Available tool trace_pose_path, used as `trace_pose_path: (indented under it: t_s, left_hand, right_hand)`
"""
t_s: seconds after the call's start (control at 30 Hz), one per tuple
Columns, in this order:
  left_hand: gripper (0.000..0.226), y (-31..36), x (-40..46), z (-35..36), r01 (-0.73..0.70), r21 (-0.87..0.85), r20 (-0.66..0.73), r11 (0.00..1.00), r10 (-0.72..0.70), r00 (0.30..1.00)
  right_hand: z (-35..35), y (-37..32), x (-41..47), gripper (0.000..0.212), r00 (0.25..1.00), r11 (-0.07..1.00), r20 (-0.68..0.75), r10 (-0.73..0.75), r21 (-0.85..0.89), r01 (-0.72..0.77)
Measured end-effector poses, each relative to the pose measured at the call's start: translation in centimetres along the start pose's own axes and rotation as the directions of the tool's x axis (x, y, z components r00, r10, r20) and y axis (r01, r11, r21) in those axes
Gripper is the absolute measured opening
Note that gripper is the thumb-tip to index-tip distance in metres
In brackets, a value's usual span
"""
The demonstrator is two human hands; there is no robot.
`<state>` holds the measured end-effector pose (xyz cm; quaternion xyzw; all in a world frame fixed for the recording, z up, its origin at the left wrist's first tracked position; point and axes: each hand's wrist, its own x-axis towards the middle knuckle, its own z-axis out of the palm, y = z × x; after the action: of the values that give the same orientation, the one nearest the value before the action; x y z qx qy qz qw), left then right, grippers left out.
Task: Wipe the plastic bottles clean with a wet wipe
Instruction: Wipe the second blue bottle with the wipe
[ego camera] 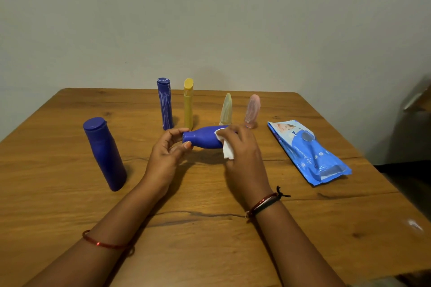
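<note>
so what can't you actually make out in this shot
Head view:
- Base end of the held blue bottle: covered by the right hand and white wet wipe.
- Print on the wet wipe pack: too small to read.
- Grey object at the right edge: blurred, cut off.

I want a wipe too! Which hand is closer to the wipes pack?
Right. The right hand, wiping the blue bottle with a wipe, is just left of the wipes pack. The left hand holds the bottle's cap end, farther away.
</note>
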<state>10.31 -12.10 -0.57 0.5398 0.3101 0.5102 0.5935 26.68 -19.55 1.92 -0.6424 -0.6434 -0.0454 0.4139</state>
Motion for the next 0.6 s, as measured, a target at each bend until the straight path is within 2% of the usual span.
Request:
trace_pose_path:
  t_s: [0.13, 0.23, 0.37, 0.5, 0.6]
  left_hand:
    - [0.03, -0.1, 0.3, -0.3, 0.051, -0.108, -0.022, 0.993, -0.054, 0.998]
    - [0.029, -0.2, 0.2, -0.2, 0.037, -0.11, -0.027, 0.993, -0.041, 0.999]
    - [0.029, -0.2, 0.0, 0.0, 0.027, -0.079, -0.047, 0.997, -0.031, 0.998]
    - [0.027, -0.2, 0.0, 0.3, 0.038, -0.108, -0.069, 0.993, -0.046, 0.997]
    - [0.026, -0.2, 0.0, 0.3, 0.05, -0.137, -0.09, 0.989, -0.062, 0.994]
  right_hand:
    - [-1.4, 1.9, 0.7, 0.045, 0.965, 0.982, -0.184, 0.187, 0.024, -0.185]
    - [-2.3, 2.8, 0.9, 0.047, 0.933, 0.97, -0.267, 0.242, 0.091, -0.225]
    - [-1.8, 1.2, 0.4, 0.045, 0.962, 0.991, -0.25, 0.107, 0.109, -0.082]
    - [-0.4, -1.3, -0.7, 0.053, 0.996, 0.996, -0.033, -0.081, 0.025, 0.082]
    - [0.0, -1.6, -1.1, 0.055, 0.982, 0.982, 0.024, -0.186, -0.022, 0.187]
